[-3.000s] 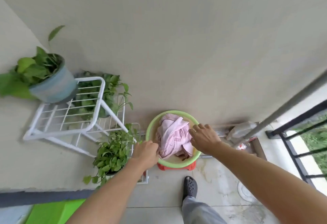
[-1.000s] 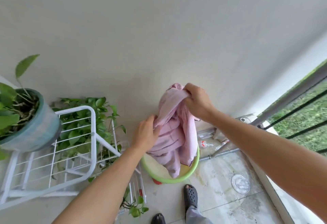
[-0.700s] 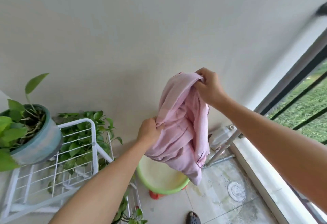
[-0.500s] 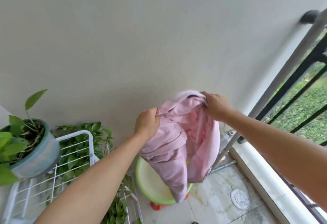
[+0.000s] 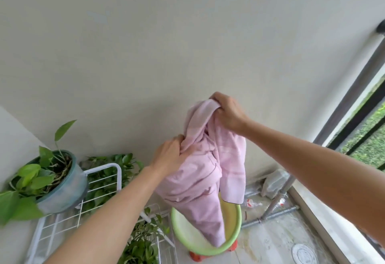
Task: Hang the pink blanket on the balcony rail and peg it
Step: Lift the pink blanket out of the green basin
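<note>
Head view
Blanket (image 5: 205, 165): bunched and hanging in the air between both hands, in front of the far wall; its lowest tail dips into the basin (image 5: 237, 228) below. Not yet on the rail.
Right hand (image 5: 228, 113): closed in a fist on the top of the blanket, the highest point of the cloth. Held high, probably so the cloth's own weight pulls the folds loose and an edge can be found.
Left hand (image 5: 169, 156): lower and further left, fingers curled into a fold at the side of the bundle, palm against the cloth. It seems to be drawing the bundle sideways to open it.
Arms: both stretched well forward from the near edge, the right raised above the left, forearms bare.
Basin: green-rimmed, on the floor on a red stool (image 5: 195, 257), directly under the cloth, so any drips or a slip would land back in it.
Rail (image 5: 352, 95): grey bar at the right edge, slanting up to the wall, well apart from the blanket; dark bars and grass beyond.
Plant rack (image 5: 112, 167): white wire, at left, with a potted plant (image 5: 62, 182) on top; clear of the cloth.
Pegs: none visible.
Step, as I judge it: shaking out and finding an edge before carrying it right to the rail.
</note>
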The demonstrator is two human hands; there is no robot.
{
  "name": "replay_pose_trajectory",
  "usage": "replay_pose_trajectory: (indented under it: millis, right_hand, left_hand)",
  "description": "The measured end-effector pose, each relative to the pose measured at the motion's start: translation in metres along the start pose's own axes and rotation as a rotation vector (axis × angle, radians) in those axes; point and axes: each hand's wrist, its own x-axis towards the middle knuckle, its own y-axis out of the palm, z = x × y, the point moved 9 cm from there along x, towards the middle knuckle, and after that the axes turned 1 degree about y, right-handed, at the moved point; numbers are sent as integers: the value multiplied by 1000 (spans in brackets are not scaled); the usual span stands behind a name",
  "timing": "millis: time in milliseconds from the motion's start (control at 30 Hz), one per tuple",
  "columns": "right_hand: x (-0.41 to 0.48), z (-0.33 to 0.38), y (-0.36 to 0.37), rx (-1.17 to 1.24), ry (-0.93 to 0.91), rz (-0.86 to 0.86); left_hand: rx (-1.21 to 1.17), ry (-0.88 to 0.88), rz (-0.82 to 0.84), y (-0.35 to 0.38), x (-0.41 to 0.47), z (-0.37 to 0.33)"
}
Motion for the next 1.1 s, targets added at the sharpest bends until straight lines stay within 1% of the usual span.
replay_pose_trajectory:
  millis: [67, 100, 167, 233, 267, 300, 367, 400, 433, 467, 500, 533, 600, 633, 700, 767, 867, 900, 933, 1000, 1033, 1100]
  right_hand:
    - [-2, 19, 18, 15, -60, 41]
    - [-4, 23, 27, 43, -66, 58]
    - [-4, 21, 36, 112, -55, 90]
    - [-1, 12, 35, 130, -37, 128]
    - [0, 1, 36, 90, -23, 176]
    - [-3, -12, 40, 19, -2, 261]
    - [-21, -54, 56, -79, 130, 529]
    - [-34, -76, 63, -39, 252, 660]
    - [-46, -88, 67, 54, 367, 752]
    - [-49, -93, 70, 140, 429, 763]
    - [-44, -90, 70, 177, 410, 724]
    - [-34, -80, 70, 157, 333, 670]
    - [-19, -54, 76, 58, 171, 570]
    - [-15, -44, 81, 34, 146, 541]
    - [-4, -40, 80, 42, 150, 434]
    - [6, -39, 65, 146, 145, 329]
    - [17, -13, 51, 155, 71, 312]
    - [18, 1, 51, 161, 40, 323]
    - [19, 14, 52, 185, 28, 329]
    - [21, 29, 53, 309, 84, 331]
    - [21, 33, 51, 382, 137, 323]
    - [21, 42, 44, 511, 222, 314]
  left_hand:
    - [-112, -132, 93, 16, -6, 19]
    - [-199, -179, 92, 18, -7, 27]
    - [-304, -193, 23, 12, -4, 32]
    - [-286, -157, -89, -5, 0, 29]
    - [-291, -136, -155, -18, 0, 25]
    - [-317, -101, -217, -32, 2, 20]
    - [-345, -9, -310, -62, 6, 7]
    - [-342, 38, -336, -74, 10, 1]
    - [-334, 83, -353, -85, 12, -6]
    - [-328, 123, -365, -95, 14, -16]
    - [-326, 157, -366, -103, 16, -27]
    - [-333, 188, -360, -108, 17, -37]
    - [-348, 214, -349, -112, 19, -47]
    - [-354, 198, -348, -112, 21, -42]
    - [-352, 110, -361, -113, 21, -12]
    - [-316, -4, -343, -108, 10, 28]
    - [-186, -136, -236, -84, -15, 66]
    - [-210, -173, -218, -74, -21, 74]
    - [-308, -229, -200, -64, -30, 79]
    - [-534, -375, -97, -34, -47, 88]
    - [-618, -424, 2, -12, -56, 87]
    - [-596, -427, 191, 28, -74, 69]
